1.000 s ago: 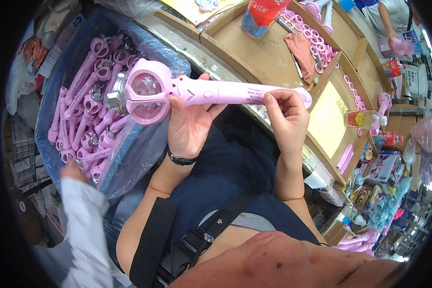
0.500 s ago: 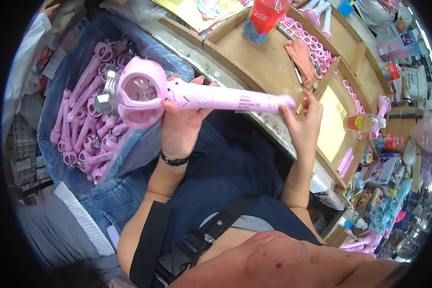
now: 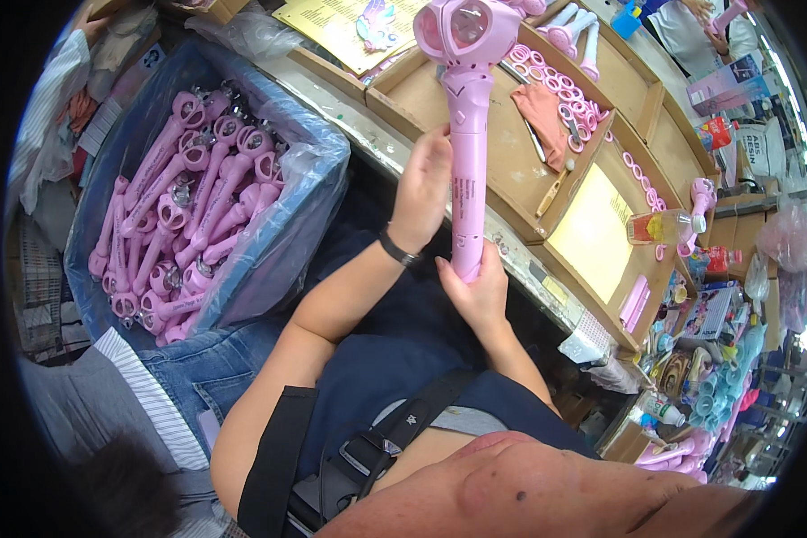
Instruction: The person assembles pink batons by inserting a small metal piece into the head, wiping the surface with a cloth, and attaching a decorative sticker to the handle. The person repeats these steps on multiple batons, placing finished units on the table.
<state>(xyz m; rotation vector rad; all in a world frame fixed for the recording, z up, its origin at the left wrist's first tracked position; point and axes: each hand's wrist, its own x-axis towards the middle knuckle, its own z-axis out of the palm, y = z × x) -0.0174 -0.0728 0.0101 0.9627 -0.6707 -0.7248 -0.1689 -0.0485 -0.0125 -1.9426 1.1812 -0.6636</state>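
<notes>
A pink toy wand (image 3: 468, 134) stands nearly upright in front of me, its round openwork head at the far end and small dark print along its shaft. Against the shaft's left side is my left hand (image 3: 426, 193), closed about the middle, with its fingers partly hidden behind the wand. My right hand (image 3: 477, 291) grips the handle's lower end, thumb in front. To the left, a blue-lined bin (image 3: 318, 170) holds many similar pink wands (image 3: 208, 193) with clear, shiny gem-like pieces in their heads.
Beyond the wand lie cardboard trays (image 3: 412, 94) with pink rings (image 3: 560, 90), an orange cloth (image 3: 542, 121), a brush (image 3: 550, 193) and a yellow sheet (image 3: 598, 229). A drink bottle (image 3: 663, 228) lies at right. Another person's jeans (image 3: 197, 368) show at lower left.
The wand has turned from crosswise, head at left, to upright with its head far away. My left hand has moved from near the head to the shaft; my right hand has come nearer and left.
</notes>
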